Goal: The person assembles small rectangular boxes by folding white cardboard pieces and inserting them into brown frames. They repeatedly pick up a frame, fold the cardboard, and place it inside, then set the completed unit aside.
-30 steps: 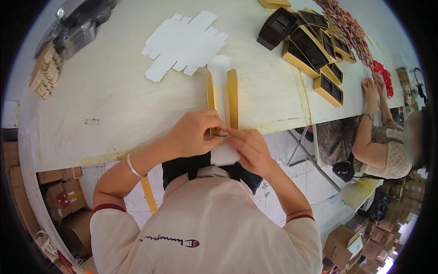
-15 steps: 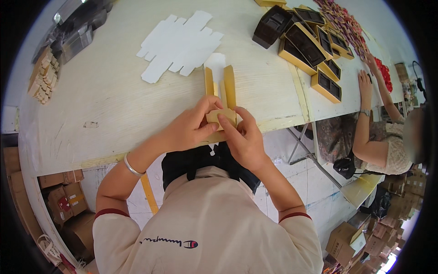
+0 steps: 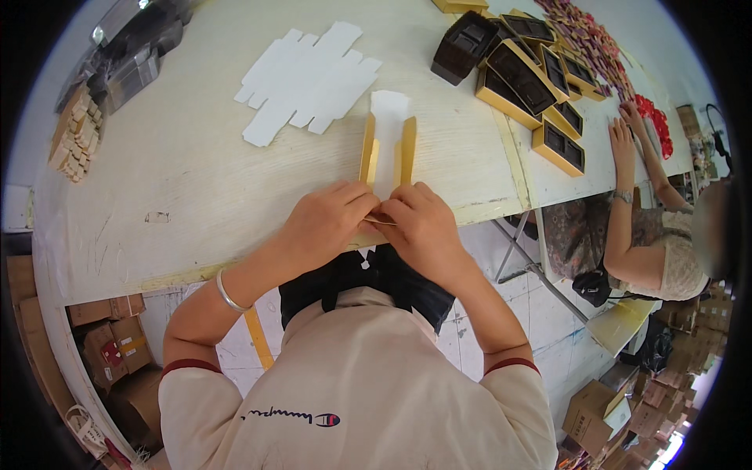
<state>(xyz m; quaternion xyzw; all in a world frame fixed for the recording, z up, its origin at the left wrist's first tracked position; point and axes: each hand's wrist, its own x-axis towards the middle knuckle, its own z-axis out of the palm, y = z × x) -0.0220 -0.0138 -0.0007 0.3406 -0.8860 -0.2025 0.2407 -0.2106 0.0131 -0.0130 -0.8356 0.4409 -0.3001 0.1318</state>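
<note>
A partly folded box (image 3: 390, 129), white inside and gold outside, lies on the table right before me with its two long sides raised. At its near end, my left hand (image 3: 329, 219) and my right hand (image 3: 419, 227) meet, fingers closed on the box's end flap. Most of that flap is hidden under the fingers; a thin edge of it shows between them. The far end of the box lies flat. Beyond it to the left rests a stack of flat white box blanks (image 3: 305, 78) with notched tabs.
Gold boxes with black trays (image 3: 521, 78) are heaped at the back right, beside a stack of dark trays (image 3: 462, 47). Small wooden-coloured pieces (image 3: 77, 133) and clear plastic packs (image 3: 133, 78) sit at the left. A co-worker's arm (image 3: 623, 164) rests on the table at the right.
The near end flap, upright and visible before, is now folded down between my fingers. My hands have come closer together, and the box's raised sides have shifted slightly right.
</note>
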